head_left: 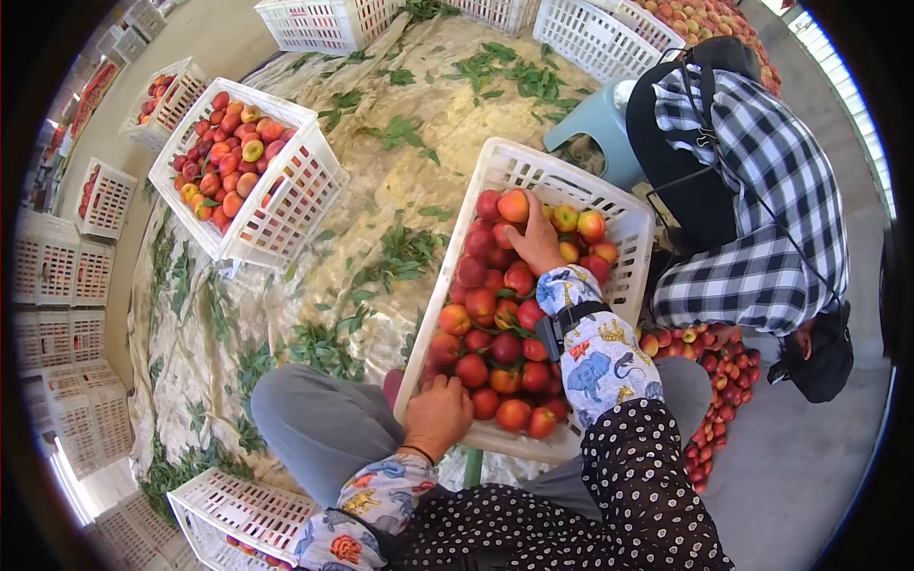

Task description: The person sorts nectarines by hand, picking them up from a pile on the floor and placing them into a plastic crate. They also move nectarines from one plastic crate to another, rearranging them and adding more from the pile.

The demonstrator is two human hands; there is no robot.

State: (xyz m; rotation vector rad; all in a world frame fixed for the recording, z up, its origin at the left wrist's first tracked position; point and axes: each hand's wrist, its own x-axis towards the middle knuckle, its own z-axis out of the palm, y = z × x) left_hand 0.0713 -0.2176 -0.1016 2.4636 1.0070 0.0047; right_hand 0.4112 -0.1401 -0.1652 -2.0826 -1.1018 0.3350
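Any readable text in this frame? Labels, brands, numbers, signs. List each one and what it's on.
No readable text anywhere in this view.
white crate: plain lattice walls, no label or number showing.
printed sleeve: cartoon animal pattern only, no words.
stacked crates at the left edge: too small and distorted to tell whether they carry any marking.

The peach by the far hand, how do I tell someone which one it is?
Find the white crate full of fruit right in front of the person. At its far end rests the right hand. The peach it touches is orange-yellow, while its neighbours are darker red.
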